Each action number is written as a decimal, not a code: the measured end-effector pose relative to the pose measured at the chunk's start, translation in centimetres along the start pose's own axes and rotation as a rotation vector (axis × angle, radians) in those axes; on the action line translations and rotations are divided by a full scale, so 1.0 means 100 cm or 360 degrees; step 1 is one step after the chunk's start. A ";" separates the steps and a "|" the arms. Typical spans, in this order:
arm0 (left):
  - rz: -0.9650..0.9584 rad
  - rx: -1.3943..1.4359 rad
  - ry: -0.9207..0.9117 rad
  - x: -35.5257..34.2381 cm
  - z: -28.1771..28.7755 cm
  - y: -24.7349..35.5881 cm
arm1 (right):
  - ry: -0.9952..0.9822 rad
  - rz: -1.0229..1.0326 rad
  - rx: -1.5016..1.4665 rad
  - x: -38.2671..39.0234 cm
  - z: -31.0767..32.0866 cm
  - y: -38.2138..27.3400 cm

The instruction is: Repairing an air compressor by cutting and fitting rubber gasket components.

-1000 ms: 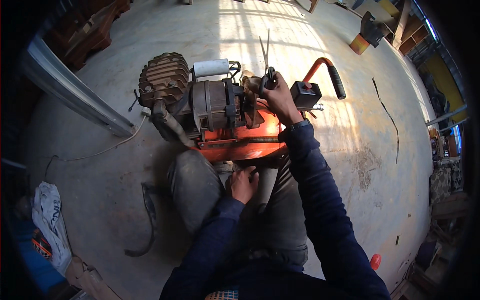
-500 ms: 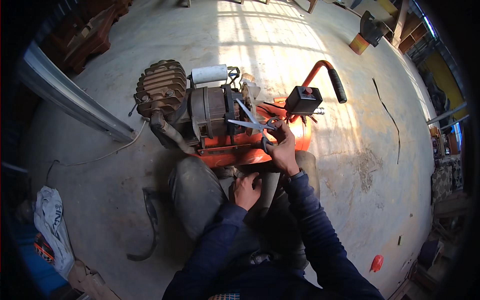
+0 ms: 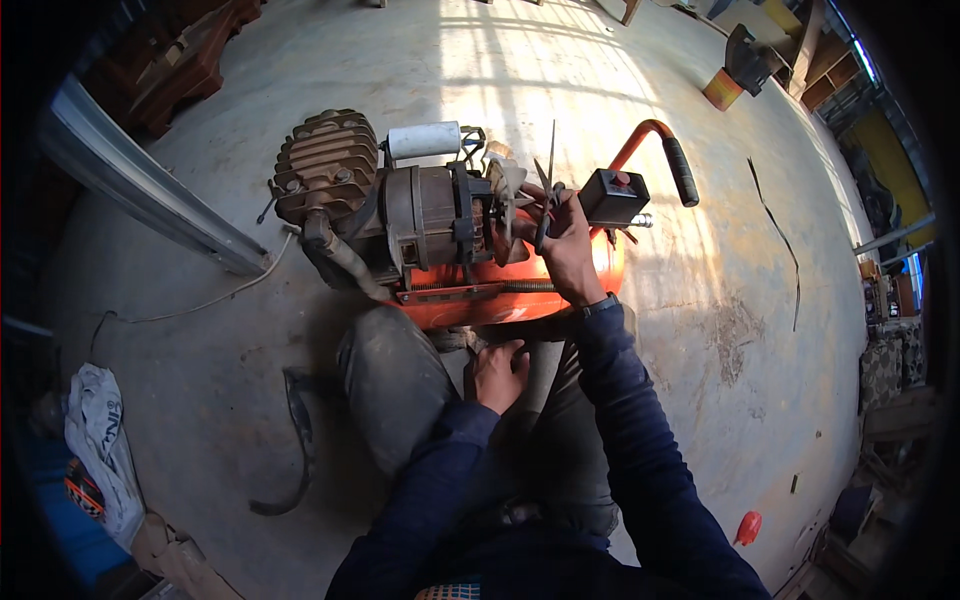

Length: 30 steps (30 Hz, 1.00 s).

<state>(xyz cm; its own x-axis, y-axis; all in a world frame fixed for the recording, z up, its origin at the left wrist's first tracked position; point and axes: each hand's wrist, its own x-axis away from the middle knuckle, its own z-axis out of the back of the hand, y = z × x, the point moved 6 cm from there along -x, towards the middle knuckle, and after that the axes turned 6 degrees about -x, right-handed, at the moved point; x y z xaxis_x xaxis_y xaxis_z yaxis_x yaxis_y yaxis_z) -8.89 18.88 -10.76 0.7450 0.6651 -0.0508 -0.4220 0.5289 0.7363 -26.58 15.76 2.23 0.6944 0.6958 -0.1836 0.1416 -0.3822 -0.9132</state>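
An air compressor stands before me: finned brown cylinder head (image 3: 325,160), grey motor (image 3: 420,215), pale fan (image 3: 506,182), orange tank (image 3: 470,312) and black switch box (image 3: 608,195). My right hand (image 3: 567,250) is closed on dark-handled scissors (image 3: 550,185), their parted blades pointing upward beside the fan. Below the tank, between my knees, my left hand (image 3: 498,378) has curled fingers; whatever lies within them is hidden.
A metal upright (image 3: 160,185) with a pale cable (image 3: 200,305) stands at left; a white sack (image 3: 100,430) lies below. A black strap (image 3: 295,430), dark strip (image 3: 775,220) and red object (image 3: 750,525) lie on the floor. Dark furniture (image 3: 180,70) sits back left.
My right hand came down and the scissors swung across the motor, then hand and scissors rose partway, blades turning upright again near the fan. My left hand shifted slightly right.
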 end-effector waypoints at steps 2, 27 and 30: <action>-0.0096 -0.0006 0.0061 -0.001 -0.004 0.003 | 0.0032 0.0078 -0.0149 0.022 0.011 0.013; 0.0387 0.0581 -0.0061 -0.008 0.057 -0.010 | 0.1313 -0.1899 0.1495 0.376 0.396 0.104; 0.0601 0.0973 -0.0020 -0.015 0.064 -0.014 | 0.0733 -0.1937 0.2122 0.397 0.445 0.109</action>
<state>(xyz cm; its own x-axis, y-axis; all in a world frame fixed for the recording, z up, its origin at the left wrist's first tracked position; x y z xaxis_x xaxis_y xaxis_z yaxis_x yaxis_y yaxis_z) -6.13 13.81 -7.39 0.6127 0.7364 0.2868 -0.2898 -0.1283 0.9485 -28.87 66.21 -31.22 0.7936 -0.0996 0.6002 0.2264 0.9640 -0.1394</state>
